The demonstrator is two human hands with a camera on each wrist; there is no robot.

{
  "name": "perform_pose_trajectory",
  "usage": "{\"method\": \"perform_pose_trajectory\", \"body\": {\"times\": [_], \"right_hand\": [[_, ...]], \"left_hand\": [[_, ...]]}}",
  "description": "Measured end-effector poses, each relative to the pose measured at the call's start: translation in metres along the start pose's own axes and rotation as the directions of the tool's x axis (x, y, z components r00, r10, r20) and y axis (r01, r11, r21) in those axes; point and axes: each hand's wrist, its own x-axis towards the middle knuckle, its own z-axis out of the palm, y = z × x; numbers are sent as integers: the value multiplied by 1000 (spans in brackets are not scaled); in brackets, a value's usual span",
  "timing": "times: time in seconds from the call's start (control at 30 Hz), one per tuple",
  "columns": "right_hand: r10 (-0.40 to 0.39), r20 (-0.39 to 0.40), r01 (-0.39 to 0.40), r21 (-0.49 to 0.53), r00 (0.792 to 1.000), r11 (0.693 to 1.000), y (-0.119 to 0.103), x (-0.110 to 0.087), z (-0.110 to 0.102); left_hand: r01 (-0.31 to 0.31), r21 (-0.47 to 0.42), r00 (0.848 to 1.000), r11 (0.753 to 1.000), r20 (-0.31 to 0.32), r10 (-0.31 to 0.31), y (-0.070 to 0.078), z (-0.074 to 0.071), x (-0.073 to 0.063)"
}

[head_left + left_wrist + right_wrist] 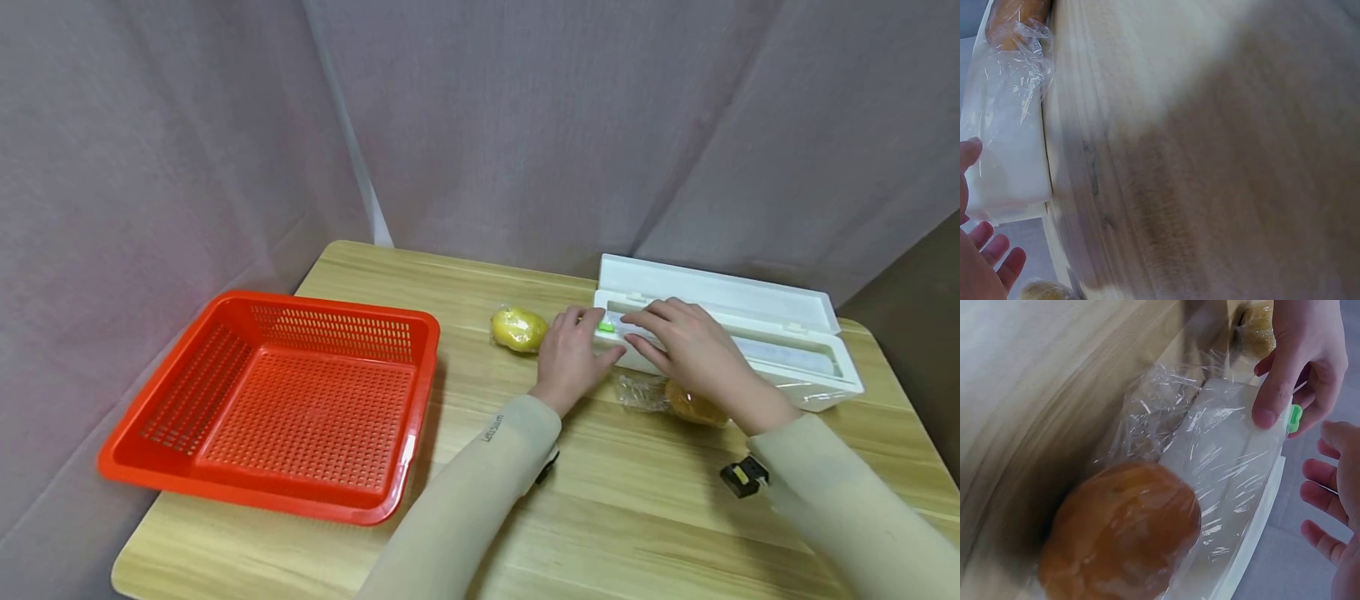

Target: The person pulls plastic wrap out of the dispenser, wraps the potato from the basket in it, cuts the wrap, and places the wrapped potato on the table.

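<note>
My left hand (570, 358) grips the left end of a white cling film dispenser (780, 379), thumb on its front face and fingers by the green slider (606, 327). My right hand (693, 346) hovers over the open box with its fingers loosely bent; I see nothing held in it. The white lid (720, 292) stands raised at the back. A roll (783, 354) lies inside. Clear film (1216, 487) hangs over the front. Against the box, partly under my right hand, sits a rounded orange-brown item (1125, 531) covered in film.
A yellow oval item (519, 329), wrapped in clear film, lies left of my left hand. A red plastic basket (427, 375) with perforated walls stands on the left of the wooden table (600, 517). Grey curtains (525, 125) hang right behind the table.
</note>
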Motion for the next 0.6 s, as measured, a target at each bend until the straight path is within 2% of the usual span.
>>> {"method": "perform_pose_trajectory", "body": {"times": [0.17, 0.37, 0.6], "right_hand": [[-12, 34, 13, -9, 999, 1000, -1, 10, 7], [-35, 85, 38, -40, 996, 998, -1, 20, 14], [-92, 78, 96, -49, 993, 994, 0, 31, 21]], "left_hand": [[-27, 17, 999, 1000, -37, 27, -2, 3, 1], [-26, 32, 998, 999, -65, 28, -4, 6, 1], [-24, -14, 996, 1000, -88, 23, -7, 9, 2]]}}
